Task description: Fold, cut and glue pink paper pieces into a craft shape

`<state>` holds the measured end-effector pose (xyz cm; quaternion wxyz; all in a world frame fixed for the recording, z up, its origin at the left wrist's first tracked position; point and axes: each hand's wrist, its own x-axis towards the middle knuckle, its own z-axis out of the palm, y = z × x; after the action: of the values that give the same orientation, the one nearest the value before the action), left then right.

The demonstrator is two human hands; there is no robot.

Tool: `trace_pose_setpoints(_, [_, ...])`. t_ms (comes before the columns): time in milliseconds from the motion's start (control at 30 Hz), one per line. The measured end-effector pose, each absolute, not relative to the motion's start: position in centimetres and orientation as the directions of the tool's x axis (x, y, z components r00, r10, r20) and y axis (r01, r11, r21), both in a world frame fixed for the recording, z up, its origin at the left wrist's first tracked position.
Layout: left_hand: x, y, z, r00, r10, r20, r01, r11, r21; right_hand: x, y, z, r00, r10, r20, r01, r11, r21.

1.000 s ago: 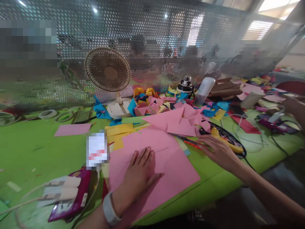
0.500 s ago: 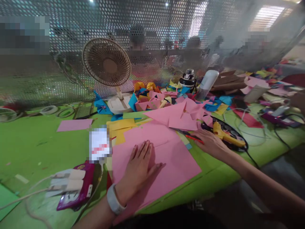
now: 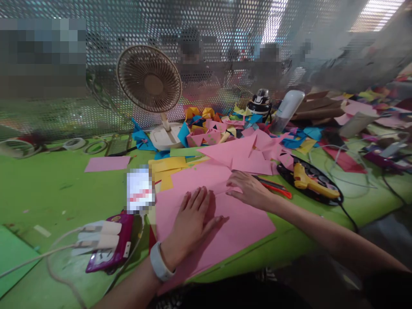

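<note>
Pink paper (image 3: 244, 229) lies under my flat left hand (image 3: 193, 223), thumb spread wide, and reaches beneath my loosely curved right hand (image 3: 249, 189), fingers apart. A yellow glue gun (image 3: 313, 183) sits right of that hand.

From here I read the large pink sheet (image 3: 236, 234) as smooth, matt paper. Near left, the power strip (image 3: 127, 231) looks glossy purple plastic; on the right, the glue gun (image 3: 309, 184) seems smooth yellow plastic. The far screen (image 3: 219, 88) shows me dull, perforated metal.
</note>
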<state>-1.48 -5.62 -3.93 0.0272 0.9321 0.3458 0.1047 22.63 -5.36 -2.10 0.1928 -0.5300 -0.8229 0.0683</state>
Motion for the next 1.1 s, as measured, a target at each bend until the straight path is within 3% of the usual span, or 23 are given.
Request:
trace_pose_setpoints(200, [-1.4, -5.8, -2.5, 0.695, 0.675, 0.247, 0.639, -0.737, 0.218, 22.3, -4.9, -2.3, -0.341, 0.899, 0.275, 0.757, 0.436, -0.487])
trace_pose_setpoints(333, [-1.4, -6.5, -0.3, 0.549, 0.766, 0.336, 0.611, -0.642, 0.464, 22.4, -5.5, -2.0, -0.172, 0.930, 0.323, 0.635, 0.356, -0.685])
trace_pose_setpoints(400, [-1.4, -6.6, 0.4, 0.492, 0.836, 0.243, 0.537, -0.512, 0.671, 22.1, -5.9, -1.6, -0.107, 0.927, 0.360, 0.581, 0.352, -0.734])
trace_pose_setpoints(500, [-1.0, -6.2, 0.3, 0.407, 0.913, 0.013, 0.295, -0.145, 0.944, 21.1, -6.7, -1.1, -0.090, 0.892, 0.444, 0.525, 0.421, -0.740])
trace_pose_setpoints(600, [-0.5, -5.6, -0.5, 0.348, 0.928, -0.134, -0.036, 0.156, 0.987, 19.8, -7.5, -1.4, -0.178, 0.864, 0.471, 0.476, 0.494, -0.727])
trace_pose_setpoints(700, [-0.4, -5.3, -0.8, 0.288, 0.932, -0.219, -0.226, 0.288, 0.931, 19.4, -8.1, -2.1, -0.288, 0.838, 0.463, 0.428, 0.546, -0.720])
trace_pose_setpoints(800, [-0.5, -5.4, -0.5, 0.329, 0.897, -0.295, -0.248, 0.383, 0.890, 20.1, -8.1, -2.0, -0.249, 0.784, 0.568, 0.465, 0.612, -0.640])
trace_pose_setpoints(900, [-0.6, -5.6, -0.2, 0.423, 0.848, -0.320, -0.210, 0.435, 0.875, 21.0, -7.8, -1.1, -0.298, 0.668, 0.682, 0.555, 0.702, -0.445])
trace_pose_setpoints(1033, [-0.7, -5.5, -0.2, 0.510, 0.805, -0.302, -0.146, 0.426, 0.893, 21.1, -7.3, 0.7, -0.664, 0.509, 0.548, 0.527, 0.838, -0.141])
trace_pose_setpoints(1100, [-0.9, -5.2, -0.4, 0.516, 0.813, -0.271, -0.138, 0.391, 0.910, 20.8, -6.9, 1.3, -0.770, 0.422, 0.479, 0.455, 0.889, -0.051])
